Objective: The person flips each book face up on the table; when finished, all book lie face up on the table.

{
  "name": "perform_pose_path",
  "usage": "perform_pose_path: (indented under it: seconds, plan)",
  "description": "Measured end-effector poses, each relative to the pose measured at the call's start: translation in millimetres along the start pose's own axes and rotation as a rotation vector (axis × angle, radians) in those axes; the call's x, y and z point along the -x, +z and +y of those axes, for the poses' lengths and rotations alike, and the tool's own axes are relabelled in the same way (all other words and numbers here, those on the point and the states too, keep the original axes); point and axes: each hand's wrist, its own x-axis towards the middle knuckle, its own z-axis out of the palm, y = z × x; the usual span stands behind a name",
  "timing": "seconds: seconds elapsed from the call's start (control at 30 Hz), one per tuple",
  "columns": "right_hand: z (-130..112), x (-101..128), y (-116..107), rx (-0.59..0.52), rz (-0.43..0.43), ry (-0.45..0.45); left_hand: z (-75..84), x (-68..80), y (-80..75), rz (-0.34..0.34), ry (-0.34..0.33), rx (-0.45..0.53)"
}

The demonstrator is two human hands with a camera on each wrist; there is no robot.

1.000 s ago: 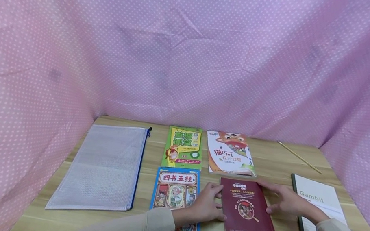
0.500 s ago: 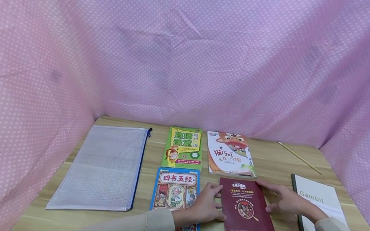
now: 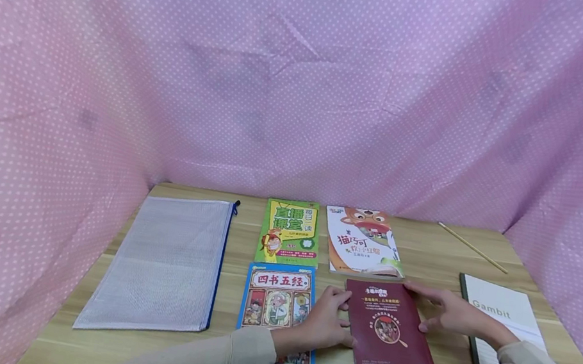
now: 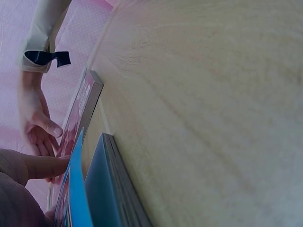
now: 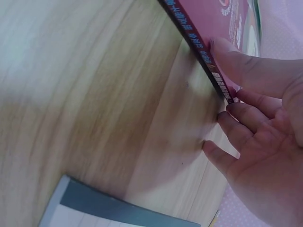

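A maroon paperback book lies flat on the wooden table, barcode side up, between both hands. At its left edge is my left hand, fingers spread, thumb and fingertips touching the side of the book. The left forearm passes over a blue comic-style book and hides its lower part. My right hand rests at the upper right edge. In the right wrist view its thumb lies on the maroon cover by the spine, and the other fingers stretch loosely past the corner.
Behind lie a green book and a white book with a cartoon animal. A white mesh zip pouch is on the left. A Gambit notebook sits right, beneath the right forearm; a thin stick lies farther back. Pink dotted cloth encloses the table.
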Motion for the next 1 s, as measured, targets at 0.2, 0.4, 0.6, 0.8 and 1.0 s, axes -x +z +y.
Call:
perform_pose_path:
  seconds: [0.2, 0.4, 0.6, 0.8, 1.0]
  plan:
    - [-1, 0, -3, -0.063, -0.019, -0.023, 0.5, 0.1, -1.0, -0.005, -0.002, -0.007]
    - [-3, 2, -5, -0.139, -0.056, -0.061, 0.3, -0.7, -0.6, -0.004, -0.009, -0.014]
    - [-8, 6, -10, -0.219, -0.088, -0.117, 0.1, -1.2, -0.7, 0.002, -0.007, 0.003]
    - [-14, 9, -14, -0.316, -0.112, -0.126, -1.0, -2.3, -1.1, 0.008, -0.004, 0.026]
    - [-21, 11, -16, -0.341, -0.103, -0.164, -1.9, -4.1, -0.6, 0.012, -0.011, 0.028]
